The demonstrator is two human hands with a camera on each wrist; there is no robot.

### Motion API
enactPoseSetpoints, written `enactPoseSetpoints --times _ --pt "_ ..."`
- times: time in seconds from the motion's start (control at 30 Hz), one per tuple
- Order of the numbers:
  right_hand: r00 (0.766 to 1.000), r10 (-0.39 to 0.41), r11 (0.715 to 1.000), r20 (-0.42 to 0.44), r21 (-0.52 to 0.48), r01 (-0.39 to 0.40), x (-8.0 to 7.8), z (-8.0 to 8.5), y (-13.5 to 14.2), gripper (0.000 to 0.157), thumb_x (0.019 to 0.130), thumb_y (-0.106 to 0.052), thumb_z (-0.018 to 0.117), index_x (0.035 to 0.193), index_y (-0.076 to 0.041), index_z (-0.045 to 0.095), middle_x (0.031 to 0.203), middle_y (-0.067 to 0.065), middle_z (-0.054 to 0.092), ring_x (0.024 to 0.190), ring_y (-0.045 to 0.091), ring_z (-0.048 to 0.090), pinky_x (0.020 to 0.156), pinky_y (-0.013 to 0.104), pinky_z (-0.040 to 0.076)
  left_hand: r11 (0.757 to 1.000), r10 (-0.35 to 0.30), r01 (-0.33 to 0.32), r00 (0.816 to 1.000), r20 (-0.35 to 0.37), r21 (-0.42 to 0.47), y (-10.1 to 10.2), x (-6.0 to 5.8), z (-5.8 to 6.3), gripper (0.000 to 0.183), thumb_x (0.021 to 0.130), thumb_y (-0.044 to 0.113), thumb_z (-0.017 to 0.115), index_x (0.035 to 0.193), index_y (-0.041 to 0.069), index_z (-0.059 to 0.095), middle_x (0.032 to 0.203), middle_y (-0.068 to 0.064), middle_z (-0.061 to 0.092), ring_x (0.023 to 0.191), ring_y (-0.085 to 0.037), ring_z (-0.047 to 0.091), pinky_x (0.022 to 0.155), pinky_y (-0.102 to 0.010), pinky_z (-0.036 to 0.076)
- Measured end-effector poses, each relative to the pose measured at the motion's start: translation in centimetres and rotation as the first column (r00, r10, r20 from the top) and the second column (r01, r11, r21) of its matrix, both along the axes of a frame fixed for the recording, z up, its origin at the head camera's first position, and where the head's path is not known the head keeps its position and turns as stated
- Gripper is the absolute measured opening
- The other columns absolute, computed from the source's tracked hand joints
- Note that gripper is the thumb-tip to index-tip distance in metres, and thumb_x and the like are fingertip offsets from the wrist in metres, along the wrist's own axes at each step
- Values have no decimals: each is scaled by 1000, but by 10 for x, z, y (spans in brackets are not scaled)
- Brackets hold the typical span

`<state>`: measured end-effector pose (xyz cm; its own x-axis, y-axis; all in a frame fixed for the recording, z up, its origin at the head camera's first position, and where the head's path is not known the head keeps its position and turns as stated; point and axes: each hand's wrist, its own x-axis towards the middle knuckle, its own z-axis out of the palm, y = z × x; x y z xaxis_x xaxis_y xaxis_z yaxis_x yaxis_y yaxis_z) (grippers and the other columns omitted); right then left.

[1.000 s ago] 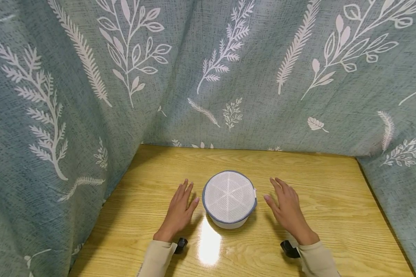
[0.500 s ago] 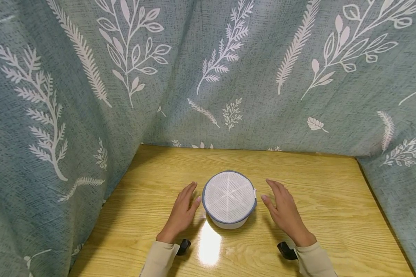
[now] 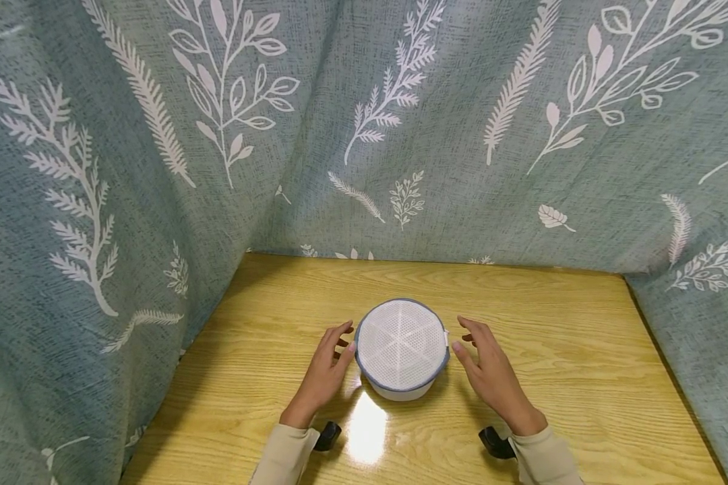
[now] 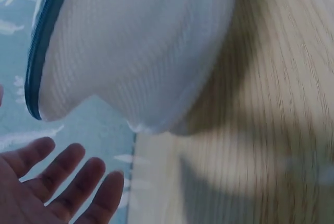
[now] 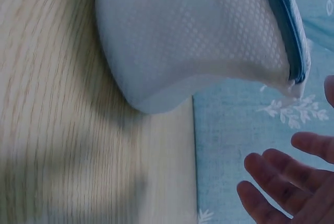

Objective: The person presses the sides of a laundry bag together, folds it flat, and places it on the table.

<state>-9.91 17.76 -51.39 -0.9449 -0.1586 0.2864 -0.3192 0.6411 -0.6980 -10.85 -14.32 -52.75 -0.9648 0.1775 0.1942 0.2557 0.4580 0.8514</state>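
A round white mesh laundry bag (image 3: 400, 345) stands on the wooden table (image 3: 267, 296), its top edged with a blue zip band. In the head view, my left hand (image 3: 324, 374) is at the bag's left side, thumb tip by the band; whether it touches cannot be told. My right hand (image 3: 491, 377) is on the other side, a small gap from the white tab (image 3: 445, 338). Both hands hold nothing, fingers slightly bent. The left wrist view has the bag's mesh wall (image 4: 141, 46) apart from the spread fingers (image 4: 83, 182). Similarly, the right wrist view shows the bag (image 5: 193, 36) beyond relaxed fingers (image 5: 276, 177).
A blue-green curtain (image 3: 449, 202) with white leaf prints hangs behind the table and along both sides. Dark wrist cameras (image 3: 327, 436) sit under the cuffs. A bright light reflection lies on the tabletop in front of the bag.
Both hands have moved inward, the left to the right and the right to the left, closer to the bag. Their fingers have bent slightly more. The bag has stayed in place.
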Motion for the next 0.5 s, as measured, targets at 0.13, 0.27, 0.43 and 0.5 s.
enactPoseSetpoints --times 0.13,0.27,0.43,0.5 --pt "1000 5 999 -6 -52 -5 1 3 -4 46 109 -14 61 150 3 52 139 26 59 113 38 67 95 59 57 998 12 -13 1000 21 58 3 1 2 44 110 16 55 150 -2 53 134 -20 62 109 -28 61 84 -32 56" --pt "1000 2 995 -13 -102 -3 2 5 -9 42 108 -10 62 146 4 55 135 24 62 106 32 69 90 51 61 992 28 -35 998 62 124 6 2 4 42 108 15 59 147 -1 57 130 -18 63 104 -25 62 81 -28 56" --pt "1000 -11 989 6 -147 12 3 5 -13 40 105 -7 65 143 3 59 131 21 66 101 26 69 86 39 62 976 41 -62 994 102 208 9 2 5 37 107 12 62 142 1 61 128 -19 64 102 -23 63 76 -25 55" --pt "1000 -17 987 16 -160 19 3 4 -14 39 104 -6 67 142 3 60 129 20 67 99 24 69 85 38 62 967 45 -74 992 122 245 11 3 6 35 106 10 63 140 1 62 128 -20 64 100 -21 63 75 -27 57"
